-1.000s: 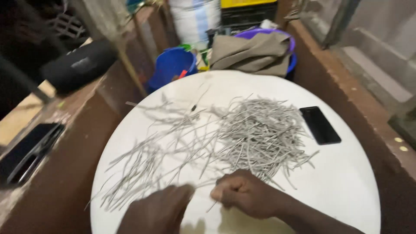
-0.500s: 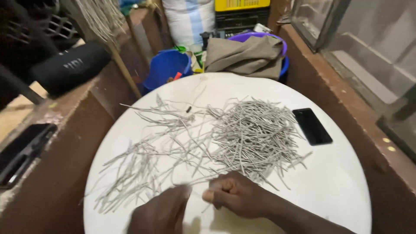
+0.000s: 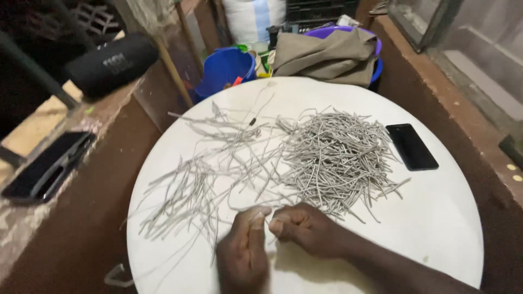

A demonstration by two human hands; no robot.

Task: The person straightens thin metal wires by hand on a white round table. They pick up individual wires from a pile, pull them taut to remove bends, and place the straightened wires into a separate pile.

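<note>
Pulling one grey strand at the near edge of the round white table (image 3: 447,239)

Your left hand (image 3: 245,250) and right hand (image 3: 305,228) meet, both pinching a thin grey strand (image 3: 242,208); keep it taut and pull slowly, away from the dense pile (image 3: 332,155) just beyond.

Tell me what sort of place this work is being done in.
Probably a cramped corner of a home or small informal workshop: a round white table heaped with grey cut strands, plastic buckets and folded cloth crowded behind, plus rough brown ledges alongside.
</note>
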